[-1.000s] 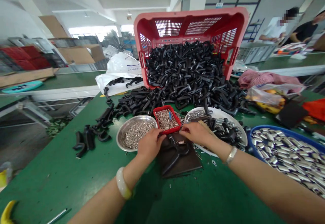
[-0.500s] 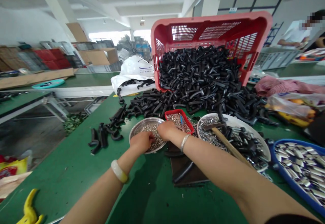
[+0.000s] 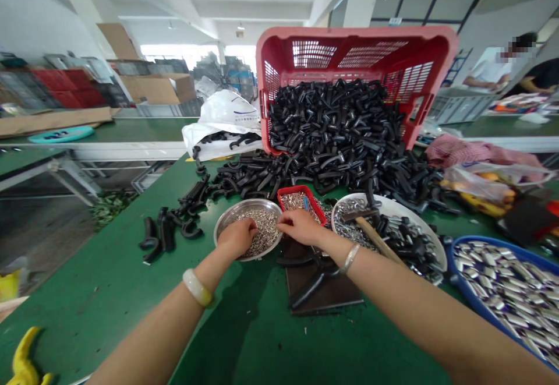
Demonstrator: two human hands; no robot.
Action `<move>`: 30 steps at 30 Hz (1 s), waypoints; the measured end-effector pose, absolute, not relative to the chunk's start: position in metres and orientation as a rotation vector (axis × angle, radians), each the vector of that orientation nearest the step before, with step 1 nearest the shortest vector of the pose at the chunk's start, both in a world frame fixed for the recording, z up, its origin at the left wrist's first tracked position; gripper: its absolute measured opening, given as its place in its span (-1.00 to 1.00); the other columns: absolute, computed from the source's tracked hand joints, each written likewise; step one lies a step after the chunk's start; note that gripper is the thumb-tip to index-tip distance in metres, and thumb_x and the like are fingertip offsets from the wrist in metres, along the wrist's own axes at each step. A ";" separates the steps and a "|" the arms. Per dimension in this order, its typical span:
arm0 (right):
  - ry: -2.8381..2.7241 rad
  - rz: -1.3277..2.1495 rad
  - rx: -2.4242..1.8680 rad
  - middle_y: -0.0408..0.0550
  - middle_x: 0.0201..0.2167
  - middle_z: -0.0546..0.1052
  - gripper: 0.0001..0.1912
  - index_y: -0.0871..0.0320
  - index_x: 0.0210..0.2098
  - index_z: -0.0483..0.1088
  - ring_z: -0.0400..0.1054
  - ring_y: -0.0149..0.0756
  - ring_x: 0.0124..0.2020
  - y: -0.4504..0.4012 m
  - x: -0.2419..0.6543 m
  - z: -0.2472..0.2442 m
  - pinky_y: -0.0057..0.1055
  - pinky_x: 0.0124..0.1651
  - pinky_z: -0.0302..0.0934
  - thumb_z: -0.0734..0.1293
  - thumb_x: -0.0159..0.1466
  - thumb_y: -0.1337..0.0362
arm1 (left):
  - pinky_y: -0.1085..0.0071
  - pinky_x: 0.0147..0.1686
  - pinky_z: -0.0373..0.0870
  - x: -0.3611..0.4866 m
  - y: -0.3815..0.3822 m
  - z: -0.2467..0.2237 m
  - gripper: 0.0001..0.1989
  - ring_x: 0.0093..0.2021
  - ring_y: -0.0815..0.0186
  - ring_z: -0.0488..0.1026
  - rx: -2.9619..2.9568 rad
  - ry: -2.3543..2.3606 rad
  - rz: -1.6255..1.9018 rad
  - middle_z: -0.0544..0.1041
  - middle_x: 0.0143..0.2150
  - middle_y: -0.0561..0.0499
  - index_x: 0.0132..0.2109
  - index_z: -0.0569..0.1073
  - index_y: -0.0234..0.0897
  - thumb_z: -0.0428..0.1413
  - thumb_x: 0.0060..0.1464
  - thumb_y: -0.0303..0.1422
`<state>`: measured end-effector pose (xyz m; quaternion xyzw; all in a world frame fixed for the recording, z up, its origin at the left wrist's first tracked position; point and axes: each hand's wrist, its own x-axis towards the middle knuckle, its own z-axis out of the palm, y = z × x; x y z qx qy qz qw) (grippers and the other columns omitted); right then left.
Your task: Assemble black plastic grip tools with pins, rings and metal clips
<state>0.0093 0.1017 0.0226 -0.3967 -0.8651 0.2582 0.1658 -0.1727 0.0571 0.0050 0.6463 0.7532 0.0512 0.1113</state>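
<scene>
On the green surface [image 3: 244, 338], L hand [image 3: 239, 237] is over the metal bowl [image 3: 225, 220], fingers curled in, tips bunched close at the small metal pcs [image 3: 266, 228]; can't tell if it has hold of any. R hand [image 3: 299, 226] is at the bowl's R rim, just in front of the red tray [image 3: 288, 189], thumb & forefinger tips nearly together; can't tell if there's a pc btwn them, or if it touches the rim. Pale bangle [image 3: 197, 289] on L wrist, silver bangle [image 3: 350, 258] on R.

Just R of the bowl, a dark plate [image 3: 340, 292] lies flat w/ 1 blk forked pc [image 3: 310, 289] on it, partly hidden by R forearm. Further R: white dish [image 3: 402, 204] w/ mixed metal & blk pcs, wood-handled hammer [image 3: 378, 239] lying across; then blue tray [image 3: 469, 295] of silver pcs [image 3: 498, 286].

Behind, big red basket [image 3: 349, 32] tipped w/ its mouth fwd, blk parts [image 3: 332, 123] spilling out. White bag [image 3: 227, 111] just L of it. Yellow tool [image 3: 26, 359] near L corner, cut off by frame edge. 2 people in bkgd, far R.
</scene>
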 end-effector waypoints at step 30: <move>-1.891 0.684 -1.431 -0.08 -0.43 0.55 -0.80 0.16 -0.37 0.45 0.41 -0.28 -0.36 0.049 0.133 -0.017 -0.37 -0.25 0.26 0.25 0.08 0.23 | 0.44 -0.30 0.23 -0.063 0.021 -0.004 -0.86 -0.24 0.33 0.40 2.225 1.796 0.460 0.46 -0.23 0.05 -0.23 0.35 -0.20 -0.07 0.12 -0.31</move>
